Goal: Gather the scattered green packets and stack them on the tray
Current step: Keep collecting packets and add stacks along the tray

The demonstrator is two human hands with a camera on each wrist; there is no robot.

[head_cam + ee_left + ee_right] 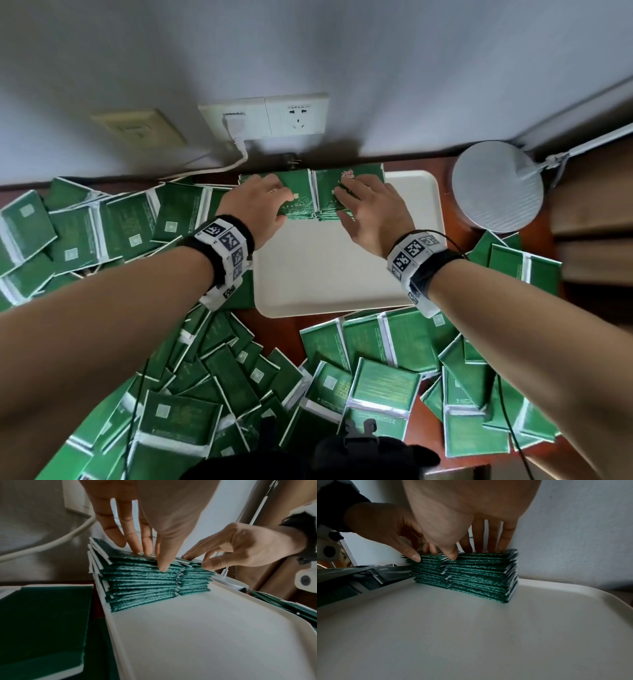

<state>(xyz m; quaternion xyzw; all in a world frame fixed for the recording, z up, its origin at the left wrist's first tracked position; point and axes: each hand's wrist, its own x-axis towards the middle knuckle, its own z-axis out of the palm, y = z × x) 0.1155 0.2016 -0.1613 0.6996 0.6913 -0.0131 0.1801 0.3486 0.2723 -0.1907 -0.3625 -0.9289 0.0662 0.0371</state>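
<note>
We press two side-by-side stacks of green packets (310,195) at the tray's (329,270) far edge, left hand (258,205) and right hand (371,212) flat, fingers extended, gripping nothing. Best to square the edges evenly. The packets lie flat, the row's long axis along that far edge.

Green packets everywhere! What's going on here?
A person is tidying green packets into two stacks set side by side at the far end of a white tray. The left hand rests on top of the left stack, the right hand on the right one, fingers spread, as if squaring them up. Lots more loose packets lie scattered on the table around the tray, so most of the job is not yet done.
</note>
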